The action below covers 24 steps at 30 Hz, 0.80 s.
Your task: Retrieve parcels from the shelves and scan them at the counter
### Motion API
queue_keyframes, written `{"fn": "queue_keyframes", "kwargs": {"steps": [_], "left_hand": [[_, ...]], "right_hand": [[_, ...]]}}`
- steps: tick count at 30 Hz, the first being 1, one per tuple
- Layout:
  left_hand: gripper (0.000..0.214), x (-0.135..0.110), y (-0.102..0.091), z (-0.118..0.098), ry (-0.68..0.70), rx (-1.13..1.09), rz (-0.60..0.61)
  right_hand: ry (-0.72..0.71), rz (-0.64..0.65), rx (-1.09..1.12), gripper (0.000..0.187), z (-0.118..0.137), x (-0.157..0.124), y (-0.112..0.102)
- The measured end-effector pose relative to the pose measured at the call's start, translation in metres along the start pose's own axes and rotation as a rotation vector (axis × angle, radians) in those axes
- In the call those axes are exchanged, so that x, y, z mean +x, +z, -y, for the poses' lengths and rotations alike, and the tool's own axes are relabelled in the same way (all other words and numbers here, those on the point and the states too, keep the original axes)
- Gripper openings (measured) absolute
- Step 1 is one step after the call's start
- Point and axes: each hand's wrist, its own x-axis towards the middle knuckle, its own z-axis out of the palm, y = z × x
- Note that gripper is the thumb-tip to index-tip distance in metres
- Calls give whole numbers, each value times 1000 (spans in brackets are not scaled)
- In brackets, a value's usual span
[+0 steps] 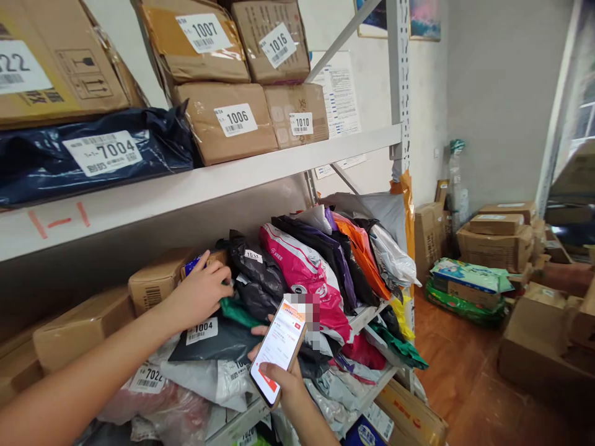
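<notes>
A smartphone (277, 350) is held upright in the right hand (284, 379), the fingers closed around its lower edge and sides; a white screen with orange and red blocks is shown, but its writing is too small to be read. The left hand (201, 292) is laid on the pile of parcels on the lower shelf, fingers curled over a dark poly bag (253, 266) just beside a small brown box (158, 280); whether anything is actually gripped cannot be told.

Just under the left hand a dark grey bag (218, 341) labelled "1004" is seen, and lower left a pale bag (153, 381) labelled "7022". A bright pink mailer (304, 272) with white print is set between black, purple and orange bags; its wording is not legible.

On the upper shelf (260, 164), four taped cardboard boxes are stacked two over two, labelled "1007" (198, 40), "1016" (274, 40), "1006" (230, 121) and "1010" (297, 114). To their left a dark blue bag (93, 155) labelled "7004" is laid, and above it a large carton (56, 59) whose label ends in "22". The shelf edge is marked "1-1" in red.

More cartons (495, 238) are piled on the wooden floor at the right.
</notes>
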Motion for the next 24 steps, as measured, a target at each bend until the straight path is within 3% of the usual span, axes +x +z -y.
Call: {"fn": "queue_keyframes", "kwargs": {"steps": [3,6,8,11,14,17,21,24], "left_hand": [[29,17,-4,1,-102,-52,-10],[28,18,-8,2,-90,-155,-43],[26,4,-10,-4,-98,-173,-168],[14,-38,-2,-29,-167,-57,-327],[24,-82,21,-58,-205,21,-257],[48,-104,44,-65,-258,33,-210],[40,-100,44,-51,-310,-179,-144],[51,-92,31,-46,-352,-272,-82]], "right_hand": [[76,70,51,90,-6,-5,13],[131,60,73,84,5,5,26],[128,-14,117,78,20,16,32],[168,-102,177,75,41,27,33],[201,-117,151,77,50,28,32],[220,-145,144,79,50,25,33],[242,-159,181,78,49,21,35],[255,-125,171,75,54,16,34]]}}
